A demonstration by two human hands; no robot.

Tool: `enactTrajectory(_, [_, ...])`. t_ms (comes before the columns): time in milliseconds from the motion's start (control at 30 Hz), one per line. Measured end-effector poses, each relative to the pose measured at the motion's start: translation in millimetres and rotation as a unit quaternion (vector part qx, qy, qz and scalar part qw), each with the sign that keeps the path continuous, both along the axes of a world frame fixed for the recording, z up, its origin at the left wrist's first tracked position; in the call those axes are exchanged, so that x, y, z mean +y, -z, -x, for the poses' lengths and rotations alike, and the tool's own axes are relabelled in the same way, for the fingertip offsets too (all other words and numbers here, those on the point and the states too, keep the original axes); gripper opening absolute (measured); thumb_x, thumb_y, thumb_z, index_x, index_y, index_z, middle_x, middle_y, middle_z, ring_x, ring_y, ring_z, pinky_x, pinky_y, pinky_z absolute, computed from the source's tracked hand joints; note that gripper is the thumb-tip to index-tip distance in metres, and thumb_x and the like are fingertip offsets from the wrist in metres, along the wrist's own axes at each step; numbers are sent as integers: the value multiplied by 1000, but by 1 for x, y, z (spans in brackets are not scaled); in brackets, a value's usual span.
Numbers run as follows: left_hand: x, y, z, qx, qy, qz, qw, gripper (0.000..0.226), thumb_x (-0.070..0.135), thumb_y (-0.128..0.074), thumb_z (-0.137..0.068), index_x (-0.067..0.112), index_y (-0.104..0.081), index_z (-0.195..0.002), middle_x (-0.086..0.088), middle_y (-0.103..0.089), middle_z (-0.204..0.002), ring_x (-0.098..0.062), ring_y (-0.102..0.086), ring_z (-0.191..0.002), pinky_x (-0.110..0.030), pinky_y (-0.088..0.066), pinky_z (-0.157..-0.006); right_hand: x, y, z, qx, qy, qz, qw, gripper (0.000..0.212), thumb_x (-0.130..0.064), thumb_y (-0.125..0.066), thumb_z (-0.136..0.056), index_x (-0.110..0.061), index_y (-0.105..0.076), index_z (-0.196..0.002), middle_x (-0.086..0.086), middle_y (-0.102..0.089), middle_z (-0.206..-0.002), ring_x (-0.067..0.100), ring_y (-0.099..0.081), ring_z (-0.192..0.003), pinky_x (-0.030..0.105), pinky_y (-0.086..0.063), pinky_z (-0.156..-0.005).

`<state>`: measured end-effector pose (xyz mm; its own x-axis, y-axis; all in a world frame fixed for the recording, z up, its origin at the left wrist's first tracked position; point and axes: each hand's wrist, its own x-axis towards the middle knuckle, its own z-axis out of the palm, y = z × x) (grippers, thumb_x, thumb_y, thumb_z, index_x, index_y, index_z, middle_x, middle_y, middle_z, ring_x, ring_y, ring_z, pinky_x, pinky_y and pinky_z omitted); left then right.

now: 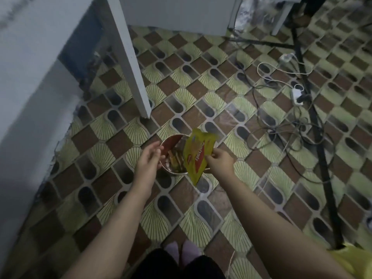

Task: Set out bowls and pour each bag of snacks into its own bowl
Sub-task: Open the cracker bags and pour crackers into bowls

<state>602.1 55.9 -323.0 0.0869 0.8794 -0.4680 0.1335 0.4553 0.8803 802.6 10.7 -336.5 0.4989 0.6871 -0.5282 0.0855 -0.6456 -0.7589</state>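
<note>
Head view, dim light, some blur. Nearest the camera: dark trousers and pale socks at the bottom edge, both bare forearms reaching forward over the patterned floor.

Left hand: grip released, fingers loosely spread, nothing held. It sits at the near-left rim of the bowl; contact with the rim cannot be told.

Right hand: grip pinched on the right edge of the yellow snack bag, fingertips on the foil. The bag is tilted over the right side of the bowl, torn end up and away from the hand, lower corner hanging past the bowl's near rim.

Bowl: round, metal, standing on the floor between the two hands. Inside, brownish stick-like snacks lie just left of the bag.

Beyond the left hand: a white table leg comes down to the floor, well apart from the bowl. Left of it, a pale wall.

Beyond and right of the right hand: a tangle of cables, then a white power strip on the floor. A dark pole runs across the floor on the far right.
</note>
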Motion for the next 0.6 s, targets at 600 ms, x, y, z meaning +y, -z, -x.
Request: enactTrajectory(600, [22, 140, -13, -9, -8, -20, 1000, 26, 27, -48, -101, 29, -59, -124, 13, -67, -116, -11, -64, -107, -32, -53, -89, 58, 165, 27, -59, 28, -40, 997, 27, -27, -45, -101, -21, -59, -123, -3, -67, -99, 13, -63, -80, 39, -59, -74])
